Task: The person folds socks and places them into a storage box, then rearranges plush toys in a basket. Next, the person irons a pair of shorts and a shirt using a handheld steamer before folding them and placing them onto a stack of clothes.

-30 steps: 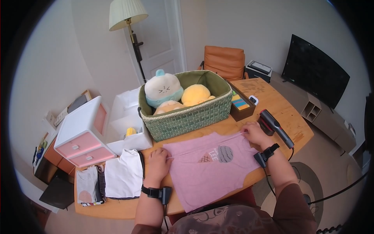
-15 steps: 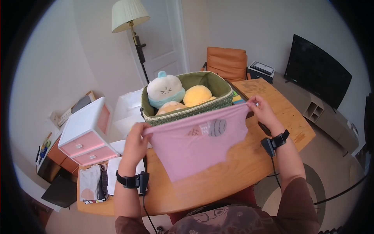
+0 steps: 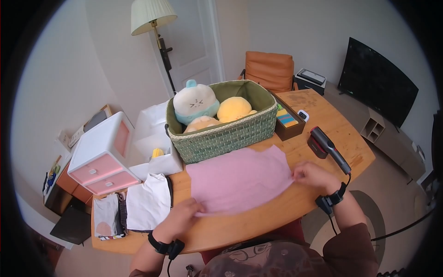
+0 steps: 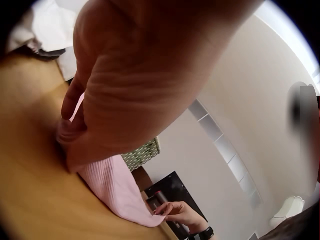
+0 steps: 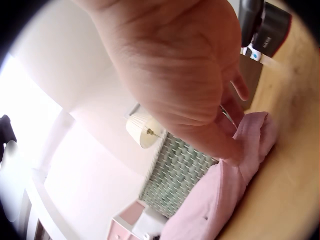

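A pink shirt (image 3: pixel 240 180) lies over the wooden table, its plain side up and the ice-cream print out of sight. At its near left corner my left hand (image 3: pixel 182 214) pinches the cloth between thumb and fingers. My right hand (image 3: pixel 316 176) pinches the right end of the same near edge. In the left wrist view, ribbed pink cloth (image 4: pixel 112 182) stretches from my left hand (image 4: pixel 125 85) toward the right one. The right wrist view has the fabric (image 5: pixel 250 137) bunched under the thumb of my right hand (image 5: pixel 185 75).
Behind the shirt stands a green woven basket (image 3: pixel 226 143) of plush toys. A handheld steamer (image 3: pixel 330 150) lies at right, near a brown box (image 3: pixel 290 131). To the left are folded clothes (image 3: pixel 108 214), a white garment (image 3: pixel 147 203), a white bin (image 3: pixel 168 165) and a pink-and-white drawer unit (image 3: pixel 99 152).
Both hands lifted the shirt off the table by its far edge, then brought it down toward me. Its printed side showed before; now the plain side does.
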A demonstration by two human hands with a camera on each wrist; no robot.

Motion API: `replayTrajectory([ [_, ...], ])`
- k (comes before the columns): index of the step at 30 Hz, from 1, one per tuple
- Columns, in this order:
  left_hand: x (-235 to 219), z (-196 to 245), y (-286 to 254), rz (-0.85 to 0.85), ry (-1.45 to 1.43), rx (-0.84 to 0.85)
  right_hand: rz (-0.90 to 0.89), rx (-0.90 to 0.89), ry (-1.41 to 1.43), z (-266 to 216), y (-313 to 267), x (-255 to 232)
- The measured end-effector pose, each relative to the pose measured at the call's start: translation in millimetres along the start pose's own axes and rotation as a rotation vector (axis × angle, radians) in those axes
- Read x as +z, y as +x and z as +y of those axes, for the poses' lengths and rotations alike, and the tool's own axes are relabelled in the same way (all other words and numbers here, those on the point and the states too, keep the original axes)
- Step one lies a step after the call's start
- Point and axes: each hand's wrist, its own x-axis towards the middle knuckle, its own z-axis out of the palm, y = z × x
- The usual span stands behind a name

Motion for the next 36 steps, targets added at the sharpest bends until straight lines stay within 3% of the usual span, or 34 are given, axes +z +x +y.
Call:
replayTrajectory([
  [1, 4, 2, -2, -0.121, -0.059, -0.033, -0.104, 0.062, -0.014, 2, -5, 8],
  [4, 2, 12, -9, -0.112, -0.069, -0.023, -0.066, -0.067, -0.128, 2, -17, 16],
  [20, -8, 32, -15, -0.231, -0.045, 0.020, -0.163, 0.013, -0.095, -11, -30, -2],
  [22, -16, 23, -10, -0.172, -0.072, 0.005, -0.136, 0.159, -0.025, -19, -20, -15],
  [28, -34, -19, 32, -0.003, 0.107, -0.035, 0.080, 0.047, -0.099, 9, 40, -24],
  [34, -9, -85, 65, 0.055, 0.271, -0.070, 0.016, 0.023, -0.358, 16, 98, -12],
  [36, -3, -87, 70, 0.066, 0.290, -0.099, -0.010, 0.068, -0.376, 27, 111, 1],
])
